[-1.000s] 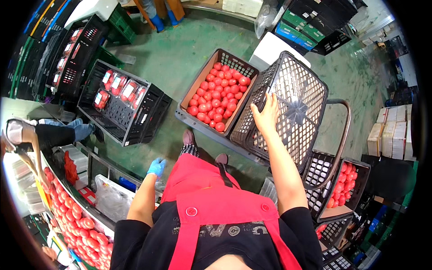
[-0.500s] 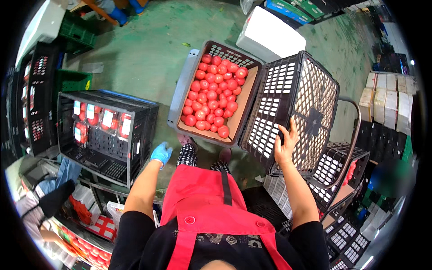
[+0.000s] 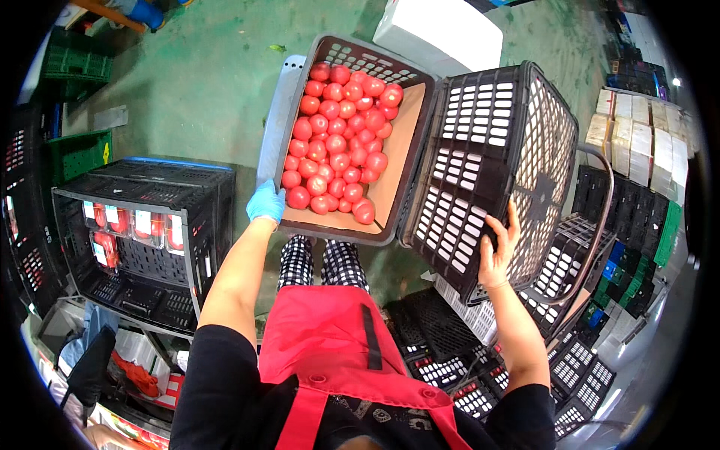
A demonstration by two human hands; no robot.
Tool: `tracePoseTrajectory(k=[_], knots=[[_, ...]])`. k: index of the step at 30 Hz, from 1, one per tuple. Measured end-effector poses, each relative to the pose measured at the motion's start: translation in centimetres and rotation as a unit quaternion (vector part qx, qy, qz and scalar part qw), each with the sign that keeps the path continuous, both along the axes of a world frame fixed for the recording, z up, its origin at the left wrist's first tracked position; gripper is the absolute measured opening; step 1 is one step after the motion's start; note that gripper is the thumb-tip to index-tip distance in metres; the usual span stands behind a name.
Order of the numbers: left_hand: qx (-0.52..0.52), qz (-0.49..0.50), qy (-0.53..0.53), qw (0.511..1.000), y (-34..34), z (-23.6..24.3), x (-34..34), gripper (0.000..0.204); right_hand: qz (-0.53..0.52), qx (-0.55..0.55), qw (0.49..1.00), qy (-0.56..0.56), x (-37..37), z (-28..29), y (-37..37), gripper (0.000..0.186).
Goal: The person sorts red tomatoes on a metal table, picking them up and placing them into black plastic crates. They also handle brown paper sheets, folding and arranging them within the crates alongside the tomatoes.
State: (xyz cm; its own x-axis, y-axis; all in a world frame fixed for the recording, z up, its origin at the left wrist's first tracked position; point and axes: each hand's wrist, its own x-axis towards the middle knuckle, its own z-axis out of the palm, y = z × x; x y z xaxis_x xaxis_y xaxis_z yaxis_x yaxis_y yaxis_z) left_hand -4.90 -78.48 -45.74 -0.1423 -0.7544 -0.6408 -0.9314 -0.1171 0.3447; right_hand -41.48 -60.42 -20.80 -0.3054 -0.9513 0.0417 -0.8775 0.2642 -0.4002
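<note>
A brown crate (image 3: 409, 231) of red tomatoes (image 3: 334, 150), lined with brown cardboard, stands in front of me on a grey-blue base (image 3: 276, 127). My left hand (image 3: 266, 202), in a blue glove, grips the crate's near left corner; its fingertips are partly hidden. Tipped on its side against the crate's right edge is a black slatted crate (image 3: 459, 169) with a lattice bottom facing right. My bare right hand (image 3: 499, 251) holds this black crate at its near lower edge, with fingers on the lattice side and the thumb on the slatted wall.
At left stands a black crate (image 3: 142, 274) with packed tomatoes in clear boxes. A white foam box (image 3: 442, 34) sits beyond the tomatoes. A curved metal handle (image 3: 600, 210) rises at right, near stacked crates and white boxes (image 3: 637, 131). Another person's hand (image 3: 112, 436) shows at lower left.
My left hand has moved up and right from open air to the corner of the tomato crate. My right hand stays on the tipped black crate. My view has shifted.
</note>
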Motion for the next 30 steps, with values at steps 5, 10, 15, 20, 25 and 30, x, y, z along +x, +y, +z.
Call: tracePoseTrajectory(k=[5,10,15,20,25,30], knots=[[-0.005,-0.011,-0.014,1.000,0.1,-0.3,0.0,0.030,0.018,-0.008,1.000,-0.005,-0.4,-0.1,0.0,0.031],[-0.004,-0.021,0.019,1.000,0.3,-0.4,0.1,0.029,0.021,-0.002,1.000,0.000,-0.4,0.1,0.1,0.031],[0.006,-0.014,0.043,0.999,3.0,0.9,1.1,0.032,0.023,0.000,1.000,0.001,-0.5,0.2,0.2,0.030],[-0.007,0.021,0.059,0.998,8.5,-1.3,7.1,0.035,0.020,-0.006,1.000,-0.015,-0.5,0.1,-0.1,0.030],[0.071,0.070,0.074,0.992,11.0,-2.4,11.3,0.041,0.009,-0.024,1.000,-0.016,-0.6,-0.1,0.2,0.029],[-0.024,0.055,0.042,0.997,5.5,0.7,8.6,0.061,-0.035,0.046,0.988,0.146,1.6,1.5,-1.3,0.037]])
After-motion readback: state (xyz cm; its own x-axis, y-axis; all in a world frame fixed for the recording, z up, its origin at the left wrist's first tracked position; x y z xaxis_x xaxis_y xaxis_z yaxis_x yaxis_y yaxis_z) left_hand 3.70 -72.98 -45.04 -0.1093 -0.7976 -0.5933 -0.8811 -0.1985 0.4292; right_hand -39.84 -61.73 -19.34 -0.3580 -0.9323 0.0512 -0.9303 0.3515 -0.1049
